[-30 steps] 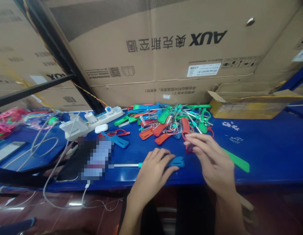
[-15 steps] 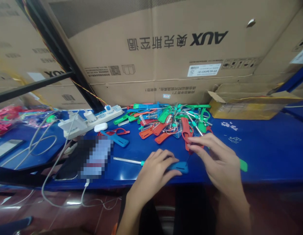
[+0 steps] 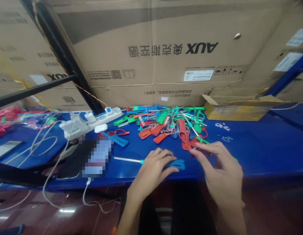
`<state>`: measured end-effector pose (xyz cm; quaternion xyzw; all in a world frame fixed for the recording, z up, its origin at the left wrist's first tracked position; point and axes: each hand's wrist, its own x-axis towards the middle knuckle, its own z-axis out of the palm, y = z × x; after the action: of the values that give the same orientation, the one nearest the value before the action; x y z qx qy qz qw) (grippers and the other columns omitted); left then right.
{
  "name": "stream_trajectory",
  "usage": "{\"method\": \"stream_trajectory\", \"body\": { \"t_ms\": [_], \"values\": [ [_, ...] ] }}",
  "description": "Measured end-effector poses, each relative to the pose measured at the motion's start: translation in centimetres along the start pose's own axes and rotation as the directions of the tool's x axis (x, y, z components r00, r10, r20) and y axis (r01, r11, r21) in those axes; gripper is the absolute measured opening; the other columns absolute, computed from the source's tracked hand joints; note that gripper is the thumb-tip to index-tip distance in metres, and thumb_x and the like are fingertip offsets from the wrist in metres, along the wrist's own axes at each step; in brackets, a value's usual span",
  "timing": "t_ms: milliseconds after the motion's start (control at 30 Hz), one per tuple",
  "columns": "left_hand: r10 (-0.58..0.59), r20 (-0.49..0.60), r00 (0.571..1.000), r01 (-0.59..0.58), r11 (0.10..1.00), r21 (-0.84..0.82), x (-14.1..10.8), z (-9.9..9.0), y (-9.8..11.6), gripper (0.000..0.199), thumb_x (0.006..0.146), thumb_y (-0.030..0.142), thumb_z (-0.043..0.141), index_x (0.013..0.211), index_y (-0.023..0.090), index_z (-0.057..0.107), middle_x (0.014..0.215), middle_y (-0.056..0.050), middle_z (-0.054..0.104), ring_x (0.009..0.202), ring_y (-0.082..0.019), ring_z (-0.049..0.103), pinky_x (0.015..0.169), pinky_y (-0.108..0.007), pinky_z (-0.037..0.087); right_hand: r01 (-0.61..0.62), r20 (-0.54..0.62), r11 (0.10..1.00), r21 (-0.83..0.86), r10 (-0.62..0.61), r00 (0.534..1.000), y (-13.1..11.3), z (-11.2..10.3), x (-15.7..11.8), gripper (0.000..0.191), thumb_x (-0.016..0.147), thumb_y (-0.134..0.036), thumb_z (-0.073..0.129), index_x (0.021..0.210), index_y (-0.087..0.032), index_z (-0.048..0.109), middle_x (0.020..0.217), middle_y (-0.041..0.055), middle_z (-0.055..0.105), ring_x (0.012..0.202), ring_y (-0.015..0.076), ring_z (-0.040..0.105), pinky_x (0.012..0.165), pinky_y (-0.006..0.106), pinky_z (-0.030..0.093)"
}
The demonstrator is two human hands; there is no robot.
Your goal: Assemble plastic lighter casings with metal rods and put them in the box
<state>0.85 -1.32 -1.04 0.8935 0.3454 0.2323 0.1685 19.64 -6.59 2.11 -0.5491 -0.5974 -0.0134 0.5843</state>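
Lightly, the left hand (image 3: 152, 176) rests spread fingers on a blue tag (image 3: 177, 164) at the pile's (image 3: 166, 122) six o'clock; the right hand (image 3: 222, 173) pinches beside a red tag (image 3: 184, 138).

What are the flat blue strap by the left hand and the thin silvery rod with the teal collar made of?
The blue strap beside the left hand looks like moulded plastic: opaque, evenly coloured, with a soft sheen. The thin silvery rod looks like polished metal, probably steel, going by its bright, narrow highlight, though the exact metal can't be told from here.
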Motion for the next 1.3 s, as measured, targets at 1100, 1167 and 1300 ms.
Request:
{"method": "stream_trajectory", "body": {
  "t_ms": [1100, 1167, 1300],
  "values": [
    [0.000, 0.032, 0.999, -0.003, 0.995, 0.103, 0.4, 1.1, -0.9, 0.044, 0.090, 0.030, 0.074, 0.131, 0.020, 0.061, 0.122, -0.009, 0.067, 0.107, -0.029, 0.061, 0.090, -0.043, 0.050, -0.070, 0.140, 0.996, -0.057, 0.078, 0.987, 5.0, 3.9, -3.2, 0.030, 0.105, -0.032, 0.048, 0.102, -0.022, 0.077, 0.096, 0.0059, 0.080, 0.090, 0.0210, 0.077, 0.082, 0.027, 0.060],
    [0.030, 0.028, 0.999, -0.033, 0.993, 0.111, 0.5, 0.9, -0.8, 0.043, 0.091, 0.029, 0.073, 0.131, 0.020, 0.060, 0.121, -0.009, 0.068, 0.107, -0.028, 0.061, 0.092, -0.043, 0.050, -0.232, 0.152, 0.970, -0.067, 0.240, 0.959, 5.4, 4.1, -3.2, 0.033, 0.105, -0.037, 0.047, 0.103, -0.021, 0.076, 0.088, 0.0058, 0.079, 0.083, 0.0208, 0.077, 0.078, 0.027, 0.060],
    [0.167, -0.001, 0.986, -0.166, 0.981, 0.096, 0.6, 0.2, -0.5, 0.036, 0.093, 0.032, 0.070, 0.126, 0.020, 0.062, 0.114, -0.007, 0.070, 0.101, -0.025, 0.061, 0.091, -0.040, 0.049, -0.344, 0.226, 0.935, -0.086, 0.355, 0.907, 6.2, 4.6, -3.0, 0.046, 0.104, -0.048, 0.043, 0.108, -0.017, 0.076, 0.083, 0.0086, 0.076, 0.075, 0.0231, 0.074, 0.075, 0.033, 0.059]
  ]
}}
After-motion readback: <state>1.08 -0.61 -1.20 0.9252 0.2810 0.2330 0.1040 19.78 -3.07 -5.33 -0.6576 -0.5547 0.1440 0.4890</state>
